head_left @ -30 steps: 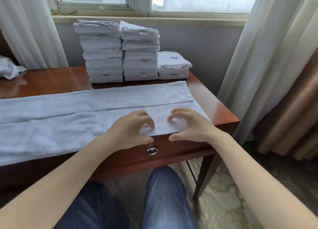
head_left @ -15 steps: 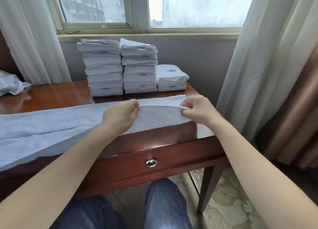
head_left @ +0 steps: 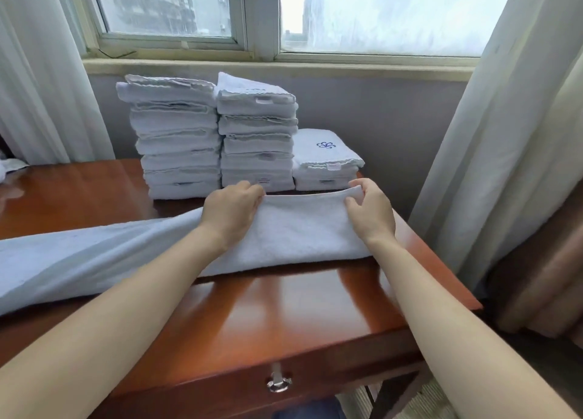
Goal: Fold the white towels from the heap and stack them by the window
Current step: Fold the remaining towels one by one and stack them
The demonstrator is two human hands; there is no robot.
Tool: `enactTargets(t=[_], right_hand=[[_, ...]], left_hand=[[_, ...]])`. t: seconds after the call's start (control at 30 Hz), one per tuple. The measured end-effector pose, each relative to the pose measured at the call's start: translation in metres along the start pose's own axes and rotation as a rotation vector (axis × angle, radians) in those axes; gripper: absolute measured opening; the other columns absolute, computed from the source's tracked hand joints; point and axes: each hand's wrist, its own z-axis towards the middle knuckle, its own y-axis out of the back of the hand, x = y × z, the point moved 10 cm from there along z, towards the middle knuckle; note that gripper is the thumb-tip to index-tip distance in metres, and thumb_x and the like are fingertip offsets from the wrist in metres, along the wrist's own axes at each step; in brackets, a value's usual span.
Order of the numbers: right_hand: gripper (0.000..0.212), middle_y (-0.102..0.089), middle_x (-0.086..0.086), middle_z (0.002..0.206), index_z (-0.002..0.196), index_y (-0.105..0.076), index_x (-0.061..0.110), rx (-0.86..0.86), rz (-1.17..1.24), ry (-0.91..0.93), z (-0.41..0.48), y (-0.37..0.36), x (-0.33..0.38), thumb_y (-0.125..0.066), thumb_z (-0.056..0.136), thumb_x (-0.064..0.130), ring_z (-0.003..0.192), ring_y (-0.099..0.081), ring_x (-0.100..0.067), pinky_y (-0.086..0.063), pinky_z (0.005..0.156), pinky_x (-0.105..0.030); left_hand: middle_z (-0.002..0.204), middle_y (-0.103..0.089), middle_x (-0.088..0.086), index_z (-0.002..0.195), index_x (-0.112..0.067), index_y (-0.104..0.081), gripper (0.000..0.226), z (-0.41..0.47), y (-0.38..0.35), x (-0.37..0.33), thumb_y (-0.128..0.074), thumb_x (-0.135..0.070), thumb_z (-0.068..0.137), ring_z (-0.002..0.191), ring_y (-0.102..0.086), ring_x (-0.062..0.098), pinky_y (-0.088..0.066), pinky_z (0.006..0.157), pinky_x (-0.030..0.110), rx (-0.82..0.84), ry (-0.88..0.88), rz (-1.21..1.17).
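1. Since a second ago, both hands have carried the towel's near edge away from the desk's front rim toward twelve o'clock. Half a second ago the fold was partway over. Now it lies close to the stacks, and more bare wood shows in front.
2. The left hand (head_left: 232,212) pinches the raised edge of the white towel (head_left: 299,229), with its knuckles up and its fingers curled onto the cloth.
3. The right hand (head_left: 370,212) is at three o'clock from the left hand and well apart from it. It grips the same edge at the towel's end, with its fingers curled over the top.
4. The towel lies across the wooden desk (head_left: 284,308). Its long body runs toward nine o'clock and out of view. The edge between the hands is lifted slightly.
5. Three stacks stand side by side at twelve o'clock from the hands, against the wall under the window (head_left: 378,12).
   - The tall left stack (head_left: 176,138) and the tall middle stack (head_left: 257,135) touch each other.
   - The short stack (head_left: 325,172) is at the three o'clock end, and its top towel bears a blue embroidered emblem (head_left: 325,145).
6. The left curtain (head_left: 38,71) hangs at ten o'clock from the stacks, and the right curtain (head_left: 492,119) hangs at two o'clock.
7. A metal drawer pull (head_left: 279,382) sits at six o'clock in the desk's front.
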Motion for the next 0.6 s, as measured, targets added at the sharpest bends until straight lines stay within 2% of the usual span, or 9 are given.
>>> enactTargets(t=[0.07,0.13,0.23,0.33,0.43,0.5,0.57,0.6], right_hand=[[0.037,-0.064,-0.002,0.112,0.130,-0.054,0.023,0.045,-0.147,-0.003,0.006,-0.015,-0.009,-0.048,0.095,0.017,0.106,-0.058,-0.027,-0.046,0.080,-0.036],[0.041,-0.062,-0.003,0.126,0.138,-0.048,0.026,0.063,-0.309,0.030,0.011,-0.025,-0.013,-0.041,0.098,0.018,0.110,-0.058,-0.031,-0.046,0.078,-0.039],[0.044,-0.055,-0.006,0.130,0.144,-0.038,0.025,0.059,-0.492,0.089,0.020,-0.036,-0.013,-0.037,0.100,0.020,0.107,-0.058,-0.033,-0.042,0.070,-0.037],[0.047,-0.046,-0.008,0.137,0.147,-0.032,0.022,0.108,-0.545,0.040,0.028,-0.042,-0.022,-0.038,0.101,0.029,0.113,-0.054,-0.032,-0.042,0.074,-0.040],[0.046,-0.044,-0.009,0.133,0.143,-0.040,0.019,0.069,-0.610,0.067,0.030,-0.036,-0.015,-0.044,0.099,0.028,0.115,-0.049,-0.030,-0.042,0.081,-0.040],[0.040,-0.049,-0.006,0.130,0.135,-0.051,0.018,-0.017,-0.705,0.223,0.022,-0.031,0.009,-0.048,0.096,0.023,0.116,-0.047,-0.029,-0.037,0.089,-0.039],[0.034,-0.059,-0.003,0.125,0.126,-0.062,0.017,-0.058,-0.599,0.368,0.005,-0.035,0.035,-0.052,0.093,0.019,0.117,-0.051,-0.028,-0.032,0.093,-0.039],[0.034,-0.063,-0.002,0.125,0.125,-0.065,0.017,-0.013,-0.496,0.383,-0.004,-0.041,0.043,-0.053,0.093,0.018,0.119,-0.053,-0.026,-0.033,0.096,-0.039]], left_hand=[[0.095,-0.061,0.004,0.110,-0.018,-0.065,0.024,0.006,-0.019,0.001,-0.043,-0.024,0.103,0.084,-0.059,0.029,-0.045,0.064,0.039,0.025,-0.034,-0.029],[0.100,-0.063,-0.001,0.113,-0.023,-0.063,0.024,0.011,-0.038,0.006,-0.042,-0.028,0.103,0.087,-0.060,0.024,-0.045,0.067,0.036,0.071,-0.032,-0.085],[0.105,-0.063,-0.012,0.112,-0.033,-0.060,0.022,0.018,-0.057,0.019,-0.042,-0.037,0.100,0.088,-0.060,0.014,-0.042,0.067,0.032,0.124,0.044,-0.189],[0.107,-0.062,-0.013,0.114,-0.036,-0.059,0.022,0.020,-0.065,0.022,-0.042,-0.039,0.099,0.088,-0.060,0.014,-0.041,0.067,0.031,0.146,0.056,-0.201],[0.109,-0.061,-0.009,0.117,-0.033,-0.058,0.025,0.019,-0.067,0.020,-0.040,-0.038,0.100,0.087,-0.061,0.017,-0.045,0.069,0.032,0.161,0.082,-0.195],[0.109,-0.061,-0.007,0.118,-0.031,-0.057,0.026,0.016,-0.066,0.016,-0.038,-0.036,0.101,0.085,-0.060,0.019,-0.045,0.069,0.033,0.165,0.097,-0.182],[0.108,-0.060,-0.005,0.119,-0.029,-0.057,0.027,0.014,-0.064,0.009,-0.037,-0.034,0.101,0.082,-0.059,0.020,-0.045,0.067,0.034,0.157,0.101,-0.174],[0.107,-0.060,-0.004,0.119,-0.028,-0.057,0.027,0.013,-0.062,0.004,-0.037,-0.033,0.102,0.081,-0.059,0.021,-0.047,0.068,0.035,0.152,0.101,-0.171]])
